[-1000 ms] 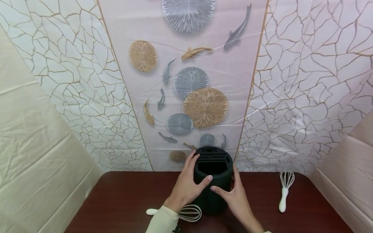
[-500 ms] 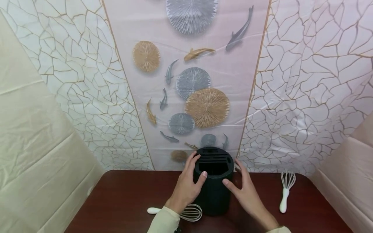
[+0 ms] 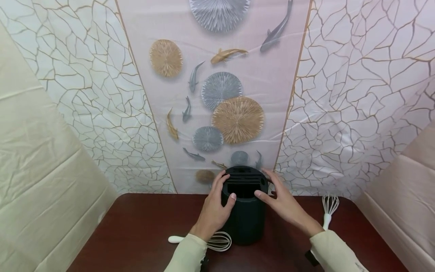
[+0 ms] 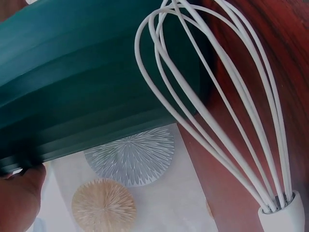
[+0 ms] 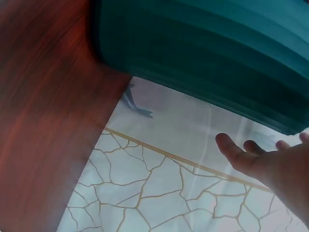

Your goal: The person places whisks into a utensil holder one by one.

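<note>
A dark green cylindrical utensil holder (image 3: 245,221) stands upright on the table, its top divided into narrow slots and one wide opening. Along its left side rests my left hand (image 3: 213,209), fingers near the rim and thumb over the front. In the left wrist view, part of this hand touches the holder's edge. My right hand (image 3: 283,200) is spread at the holder's right, thumb by the front rim; the right wrist view has its fingers (image 5: 236,154) apart from the wall. A whisk with white handle (image 3: 219,241) lies beside the holder, partly behind my left forearm.
Another white whisk (image 3: 330,206) lies at the table's right, its handle partly covered by my right sleeve. The dark red-brown table (image 3: 146,219) ends at a backdrop (image 3: 221,113) with fish and round motifs. Beige cloth (image 3: 40,170) hangs at both sides.
My right hand has come off the holder's side, moved outward, then risen towards its right rim. The left thumb has shifted left across the front. The holder stays in place.
</note>
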A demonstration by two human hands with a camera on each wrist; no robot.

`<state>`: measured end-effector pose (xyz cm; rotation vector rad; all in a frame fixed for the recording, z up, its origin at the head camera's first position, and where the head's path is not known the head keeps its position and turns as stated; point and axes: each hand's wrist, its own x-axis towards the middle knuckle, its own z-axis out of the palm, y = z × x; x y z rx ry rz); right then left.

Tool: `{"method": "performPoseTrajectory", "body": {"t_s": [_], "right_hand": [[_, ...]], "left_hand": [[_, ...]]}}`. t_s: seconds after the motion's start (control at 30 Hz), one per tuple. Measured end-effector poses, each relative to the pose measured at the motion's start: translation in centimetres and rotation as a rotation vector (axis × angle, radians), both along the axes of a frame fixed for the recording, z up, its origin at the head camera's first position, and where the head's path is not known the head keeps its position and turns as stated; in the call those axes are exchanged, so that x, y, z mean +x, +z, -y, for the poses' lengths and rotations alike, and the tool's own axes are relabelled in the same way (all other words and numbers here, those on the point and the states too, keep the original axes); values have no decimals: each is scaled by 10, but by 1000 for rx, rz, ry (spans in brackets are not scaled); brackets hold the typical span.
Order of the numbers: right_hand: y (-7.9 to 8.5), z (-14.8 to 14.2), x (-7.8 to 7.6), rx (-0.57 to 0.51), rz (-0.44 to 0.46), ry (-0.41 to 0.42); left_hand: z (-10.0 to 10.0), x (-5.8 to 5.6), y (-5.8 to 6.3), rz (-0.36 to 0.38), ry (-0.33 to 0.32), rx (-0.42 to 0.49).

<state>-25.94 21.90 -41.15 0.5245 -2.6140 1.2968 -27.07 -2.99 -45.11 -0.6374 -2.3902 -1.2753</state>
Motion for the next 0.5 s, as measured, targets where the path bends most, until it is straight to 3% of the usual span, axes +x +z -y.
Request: {"method": "performPoseTrajectory", "body": {"t_s": [0.3, 0.5], "right_hand": [[-2, 10, -9, 75, -60, 44], [-7, 17, -12, 65, -73, 35]], "left_hand": [[-1, -1, -5, 6, -5, 17], [-1, -1, -2, -15, 3, 30]]}}
